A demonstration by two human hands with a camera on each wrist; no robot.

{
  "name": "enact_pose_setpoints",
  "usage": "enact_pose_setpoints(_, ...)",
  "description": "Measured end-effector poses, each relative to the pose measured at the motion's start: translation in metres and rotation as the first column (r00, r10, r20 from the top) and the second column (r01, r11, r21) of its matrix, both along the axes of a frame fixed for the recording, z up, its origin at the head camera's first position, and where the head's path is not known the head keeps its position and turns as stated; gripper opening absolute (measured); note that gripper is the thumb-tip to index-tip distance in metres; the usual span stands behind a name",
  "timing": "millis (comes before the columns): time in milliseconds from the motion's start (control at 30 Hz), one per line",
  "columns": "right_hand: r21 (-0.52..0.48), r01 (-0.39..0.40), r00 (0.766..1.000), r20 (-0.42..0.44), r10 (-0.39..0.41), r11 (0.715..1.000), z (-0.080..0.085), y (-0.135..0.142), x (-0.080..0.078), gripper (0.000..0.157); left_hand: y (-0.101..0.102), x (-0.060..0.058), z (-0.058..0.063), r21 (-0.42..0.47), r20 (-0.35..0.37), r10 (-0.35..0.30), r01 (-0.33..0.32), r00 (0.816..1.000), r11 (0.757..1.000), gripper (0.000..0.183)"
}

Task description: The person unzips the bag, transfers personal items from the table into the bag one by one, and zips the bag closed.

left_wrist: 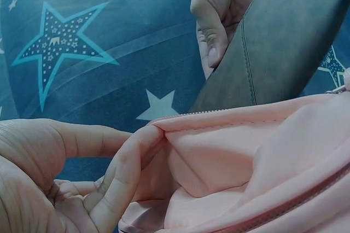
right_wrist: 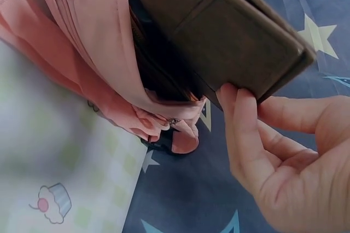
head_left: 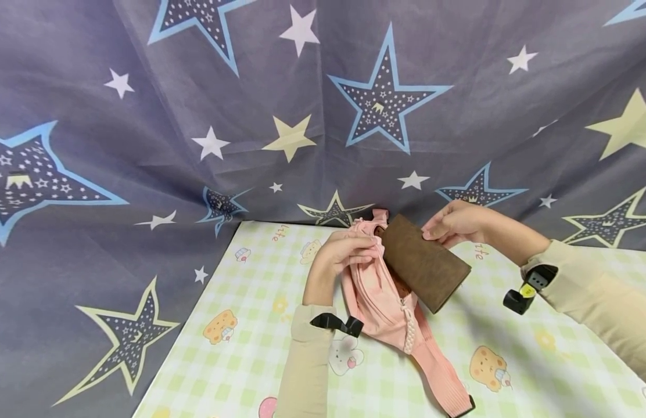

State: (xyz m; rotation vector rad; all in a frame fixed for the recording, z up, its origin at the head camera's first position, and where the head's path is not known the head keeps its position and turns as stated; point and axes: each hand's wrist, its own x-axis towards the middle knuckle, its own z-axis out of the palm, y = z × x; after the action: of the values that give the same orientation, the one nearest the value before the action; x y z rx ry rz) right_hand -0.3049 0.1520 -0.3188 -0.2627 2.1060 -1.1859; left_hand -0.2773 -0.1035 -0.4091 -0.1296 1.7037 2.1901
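Observation:
A pink waist bag point(head_left: 372, 296) lies on the table with its zipped mouth spread apart. My left hand point(head_left: 348, 251) pinches the bag's edge near the far end; in the left wrist view its thumb and fingers grip the pink fabric point(left_wrist: 219, 145) beside the zip. My right hand point(head_left: 456, 225) holds a brown leather wallet point(head_left: 424, 261) by its upper edge, thumb on one face. The wallet is tilted over the opening and overlaps it in the head view. In the right wrist view, the wallet point(right_wrist: 235, 36) stands at the dark opening, fingertips pinching its corner.
A light table mat point(head_left: 271, 290) with green checks and cartoon prints lies under the bag. Behind it hangs a grey curtain point(head_left: 239, 104) with stars. The bag's strap point(head_left: 440, 377) with a black buckle stretches towards the front edge.

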Motion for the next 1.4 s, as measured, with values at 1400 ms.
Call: enact_pose_setpoints(1400,0.013,-0.017,0.994,0.105,0.015,1.000,-0.019,0.007,0.009,0.025,-0.001,0.004,-0.001,-0.011,-0.048,-0.027,0.027,0.998,1.000,0.016)
